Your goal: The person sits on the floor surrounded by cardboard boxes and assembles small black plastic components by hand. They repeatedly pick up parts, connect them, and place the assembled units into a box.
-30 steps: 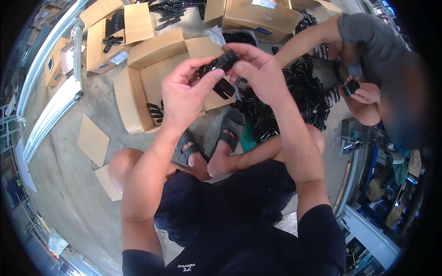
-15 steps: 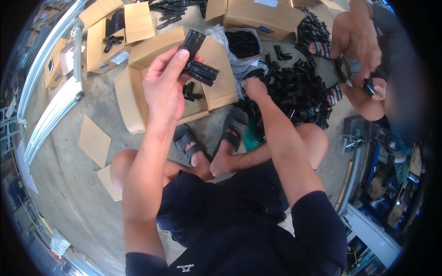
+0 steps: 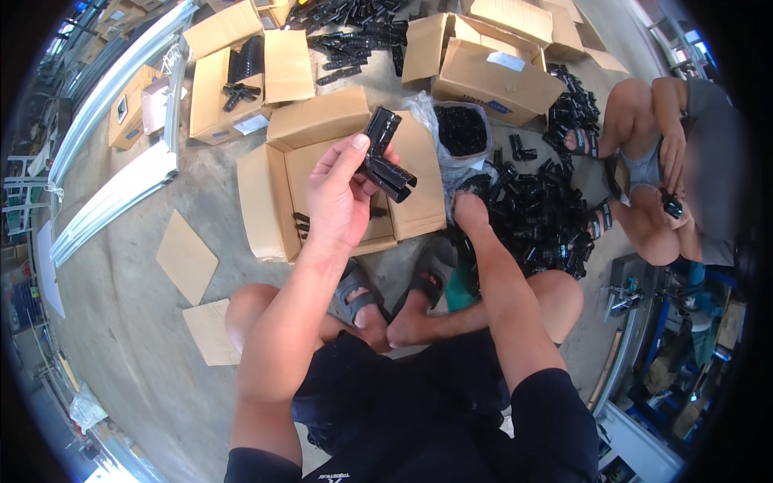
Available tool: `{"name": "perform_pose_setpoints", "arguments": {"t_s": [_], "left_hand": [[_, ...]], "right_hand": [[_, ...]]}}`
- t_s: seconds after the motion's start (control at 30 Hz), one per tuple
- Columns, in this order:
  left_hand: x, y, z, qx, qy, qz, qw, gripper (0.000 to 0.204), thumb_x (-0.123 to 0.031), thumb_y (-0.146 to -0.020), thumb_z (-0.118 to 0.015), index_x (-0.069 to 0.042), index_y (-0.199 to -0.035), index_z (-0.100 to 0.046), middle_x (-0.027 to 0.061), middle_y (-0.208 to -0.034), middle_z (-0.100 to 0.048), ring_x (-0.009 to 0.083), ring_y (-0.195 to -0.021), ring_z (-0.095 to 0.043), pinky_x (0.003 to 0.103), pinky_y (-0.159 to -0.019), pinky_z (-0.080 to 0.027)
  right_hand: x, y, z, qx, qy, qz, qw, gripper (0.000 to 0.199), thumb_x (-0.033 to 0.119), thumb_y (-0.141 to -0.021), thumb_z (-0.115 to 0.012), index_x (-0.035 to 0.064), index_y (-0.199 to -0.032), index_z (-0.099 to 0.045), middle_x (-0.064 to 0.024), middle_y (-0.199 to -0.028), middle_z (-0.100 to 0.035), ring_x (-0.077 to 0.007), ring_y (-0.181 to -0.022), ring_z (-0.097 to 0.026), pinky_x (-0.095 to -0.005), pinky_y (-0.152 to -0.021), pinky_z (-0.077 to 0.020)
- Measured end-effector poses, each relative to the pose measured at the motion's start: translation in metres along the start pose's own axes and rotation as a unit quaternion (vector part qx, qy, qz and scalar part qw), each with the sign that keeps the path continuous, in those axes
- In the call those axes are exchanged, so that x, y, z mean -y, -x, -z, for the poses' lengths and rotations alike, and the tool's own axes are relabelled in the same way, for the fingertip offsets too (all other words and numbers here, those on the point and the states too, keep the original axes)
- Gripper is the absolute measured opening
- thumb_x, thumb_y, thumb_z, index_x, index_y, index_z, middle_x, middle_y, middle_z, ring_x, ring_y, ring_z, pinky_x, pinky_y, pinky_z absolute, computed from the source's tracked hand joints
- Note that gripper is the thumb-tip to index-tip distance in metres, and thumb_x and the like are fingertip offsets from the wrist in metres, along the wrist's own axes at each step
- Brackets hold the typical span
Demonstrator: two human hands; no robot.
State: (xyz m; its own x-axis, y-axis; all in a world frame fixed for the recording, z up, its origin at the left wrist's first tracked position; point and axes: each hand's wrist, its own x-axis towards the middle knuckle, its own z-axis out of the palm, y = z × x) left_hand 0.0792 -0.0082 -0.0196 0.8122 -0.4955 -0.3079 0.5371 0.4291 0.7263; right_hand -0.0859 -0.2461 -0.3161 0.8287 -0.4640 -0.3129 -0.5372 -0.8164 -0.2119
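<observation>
Raised over an open cardboard box (image 3: 264,211), my left hand (image 3: 342,193) is closed around a black angled pipe connector (image 3: 388,175). One tube of it points up, the other down to the right. Several similar black pieces lie inside the box. My right hand (image 3: 471,211) is down at a clear plastic bag (image 3: 455,179) of small dark parts, beside a large heap of black connectors (image 3: 535,213). Its fingers look curled, but the tips are hidden, and I cannot make out what they hold.
A bag-lined tub (image 3: 463,130) of small black parts stands behind my right hand. More cardboard boxes (image 3: 499,80) and connector piles (image 3: 362,40) lie farther back. At right sits a person (image 3: 668,161) handling a black piece (image 3: 671,204). Flat cardboard (image 3: 187,256) lies at left.
The whole view has shifted, so the scene sits lower and farther right. My left hand has tilted the connector slightly. My right hand stays at the bag. The other person's upper hand has come down.
</observation>
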Motion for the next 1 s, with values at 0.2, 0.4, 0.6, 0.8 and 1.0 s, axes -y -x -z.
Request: {"name": "perform_pose_setpoints", "arguments": {"t_s": [0.2,0.4,0.6,0.8,1.0], "left_hand": [[0.004,-0.007,0.002,0.009,-0.001,0.001,1.0,0.025,-0.025,-0.101,-0.066,-0.002,-0.111,-0.069,0.0125,-0.101,-0.075,0.019,-0.089,-0.075,0.024,-0.066,-0.061],[0.004,0.001,-0.005,0.004,0.005,0.002,1.0,0.026,-0.025,-0.101,-0.066,-0.001,-0.112,-0.069,0.0121,-0.1,-0.075,0.0181,-0.088,-0.075,0.025,-0.067,-0.062],[0.01,0.011,-0.016,0.007,0.012,-0.004,1.0,0.022,-0.022,-0.101,-0.067,-0.002,-0.11,-0.069,0.0122,-0.098,-0.075,0.0192,-0.087,-0.075,0.027,-0.068,-0.061],[0.02,0.021,-0.024,0.004,0.004,-0.009,1.0,0.021,-0.019,-0.1,-0.069,-0.001,-0.111,-0.067,0.0135,-0.098,-0.075,0.0204,-0.086,-0.074,0.029,-0.071,-0.06],[0.032,0.026,-0.022,0.003,-0.045,-0.009,0.999,0.022,-0.018,-0.1,-0.069,0.0,-0.112,-0.067,0.0136,-0.099,-0.075,0.0217,-0.087,-0.074,0.032,-0.076,-0.061]], "right_hand": [[0.003,0.003,0.038,-0.002,-0.025,-0.047,0.999,0.018,0.007,-0.089,-0.059,-0.0024,-0.099,-0.07,-0.0269,-0.1,-0.073,-0.0444,-0.096,-0.071,-0.0516,-0.087,-0.0574],[0.026,0.001,0.104,-0.034,-0.092,0.017,0.995,0.018,0.007,-0.087,-0.065,-0.0046,-0.099,-0.072,-0.0258,-0.102,-0.074,-0.0439,-0.095,-0.071,-0.0497,-0.085,-0.0574],[0.096,0.048,0.243,-0.082,-0.503,0.044,0.859,0.018,0.008,-0.096,-0.068,-0.0051,-0.107,-0.072,-0.0124,-0.088,-0.074,-0.0184,-0.077,-0.07,-0.0314,-0.071,-0.0565],[0.124,0.093,0.27,-0.068,-0.74,0.051,0.667,0.017,0.006,-0.099,-0.067,-0.0048,-0.112,-0.07,-0.0083,-0.094,-0.073,-0.0117,-0.079,-0.067,-0.0273,-0.07,-0.056],[0.122,0.096,0.247,-0.005,-0.788,0.06,0.613,0.018,0.009,-0.101,-0.066,-0.0041,-0.113,-0.07,-0.0076,-0.096,-0.071,-0.0128,-0.082,-0.066,-0.0283,-0.073,-0.056]]}}
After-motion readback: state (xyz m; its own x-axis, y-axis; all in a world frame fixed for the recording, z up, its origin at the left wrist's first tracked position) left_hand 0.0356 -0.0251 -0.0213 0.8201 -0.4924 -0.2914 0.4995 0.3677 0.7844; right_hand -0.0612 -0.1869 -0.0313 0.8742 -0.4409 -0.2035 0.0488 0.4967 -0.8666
